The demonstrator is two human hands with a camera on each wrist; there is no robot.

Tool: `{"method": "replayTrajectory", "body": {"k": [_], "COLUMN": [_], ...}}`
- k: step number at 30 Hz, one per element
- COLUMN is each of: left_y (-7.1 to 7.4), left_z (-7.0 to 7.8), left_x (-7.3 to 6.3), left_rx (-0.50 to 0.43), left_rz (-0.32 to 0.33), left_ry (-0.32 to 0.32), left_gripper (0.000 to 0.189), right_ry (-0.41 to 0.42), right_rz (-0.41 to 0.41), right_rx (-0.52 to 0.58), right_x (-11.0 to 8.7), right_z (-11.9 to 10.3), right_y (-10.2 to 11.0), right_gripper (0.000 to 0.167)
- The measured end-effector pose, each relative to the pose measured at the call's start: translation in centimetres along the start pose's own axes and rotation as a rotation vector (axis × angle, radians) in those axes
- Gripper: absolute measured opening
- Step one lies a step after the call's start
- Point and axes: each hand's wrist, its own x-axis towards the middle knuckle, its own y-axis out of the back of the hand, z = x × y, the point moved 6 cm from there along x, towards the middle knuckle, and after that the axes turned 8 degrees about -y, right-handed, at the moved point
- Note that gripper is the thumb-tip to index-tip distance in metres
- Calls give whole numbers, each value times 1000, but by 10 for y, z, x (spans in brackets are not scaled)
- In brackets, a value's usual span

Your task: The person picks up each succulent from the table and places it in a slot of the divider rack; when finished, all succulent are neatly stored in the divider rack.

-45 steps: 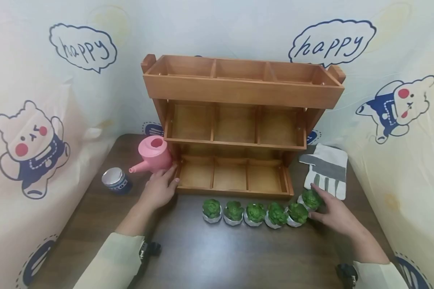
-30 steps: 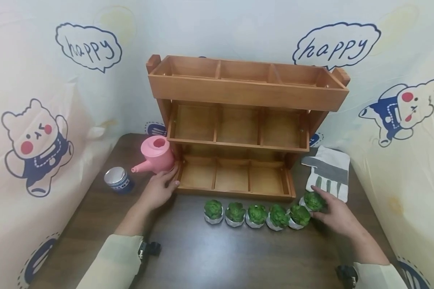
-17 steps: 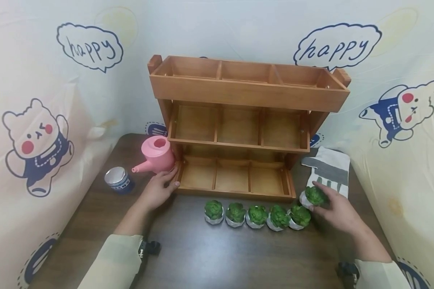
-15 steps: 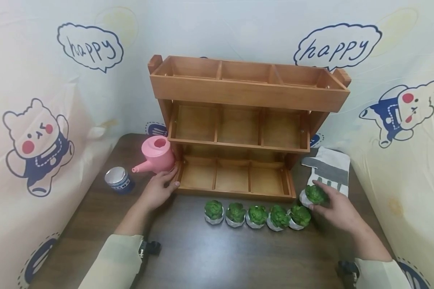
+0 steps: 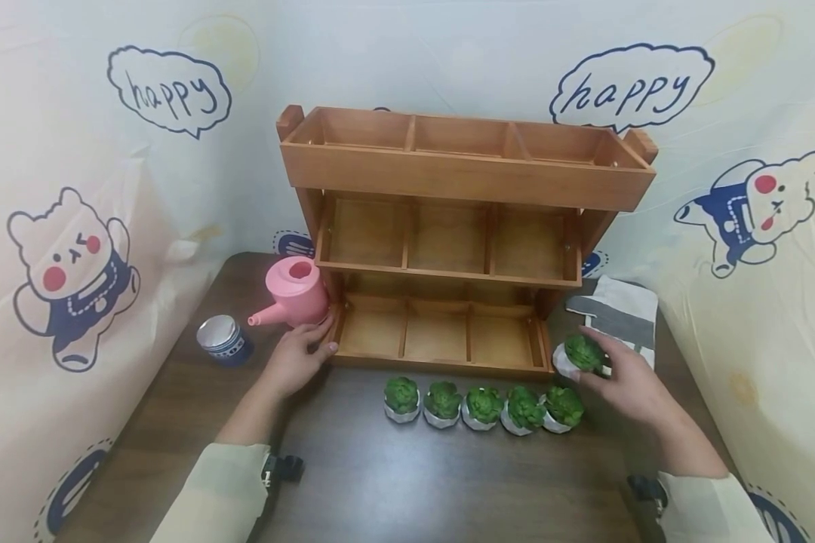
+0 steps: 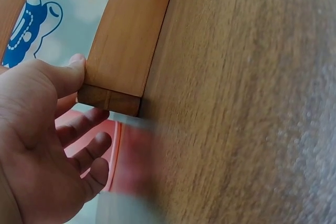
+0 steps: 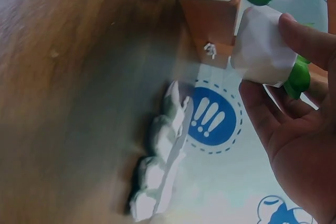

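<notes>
My right hand [image 5: 628,381] pinches a small potted succulent [image 5: 582,354] between thumb and fingers. In the right wrist view the white faceted pot [image 7: 264,48] is held off the table, with green leaves showing beyond its rim. The left hand [image 5: 297,360] grips the lower left end of a three-tier wooden plant shelf [image 5: 469,175]. Seen from the left wrist, the thumb [image 6: 71,77] lies against the end of the bottom tray [image 6: 123,40], with fingers round its side. Several more potted succulents [image 5: 482,407] stand in a row before the shelf.
A pink watering can [image 5: 292,290] stands just behind my left hand. Farther left are stacked blue-and-white cups or tins [image 5: 224,339]. White-and-grey work gloves [image 5: 618,309] lie right of the shelf, beyond my right hand. A printed cloth [image 5: 407,53] hangs around the table.
My right hand has lifted the end succulent off the table and carried it up and slightly left towards the shelf's right end. The left hand has stayed at the shelf.
</notes>
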Motion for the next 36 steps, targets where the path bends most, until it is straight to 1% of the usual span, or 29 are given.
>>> {"method": "replayTrajectory", "body": {"k": [5, 9, 16, 21, 28, 36], "left_y": [0, 1, 2, 3, 4, 3], "left_z": [1, 2, 6, 4, 5, 4], "left_x": [-1, -1, 0, 0, 0, -3], "left_rx": [-10, -12, -4, -7, 0, -20], "left_rz": [1, 7, 14, 4, 15, 12], "left_ry": [17, 21, -2, 4, -5, 5], "left_gripper": [69, 69, 67, 67, 67, 68], "right_ry": [46, 64, 70, 86, 92, 111], "right_rz": [21, 13, -28, -40, -33, -59], "right_rx": [-21, -12, 16, 19, 6, -11], "right_x": [5, 11, 21, 27, 34, 41], "right_z": [-13, -23, -38, -49, -66, -79], "right_y": [-1, -4, -14, -22, -31, -48], "right_gripper": [78, 79, 77, 78, 78, 76]}}
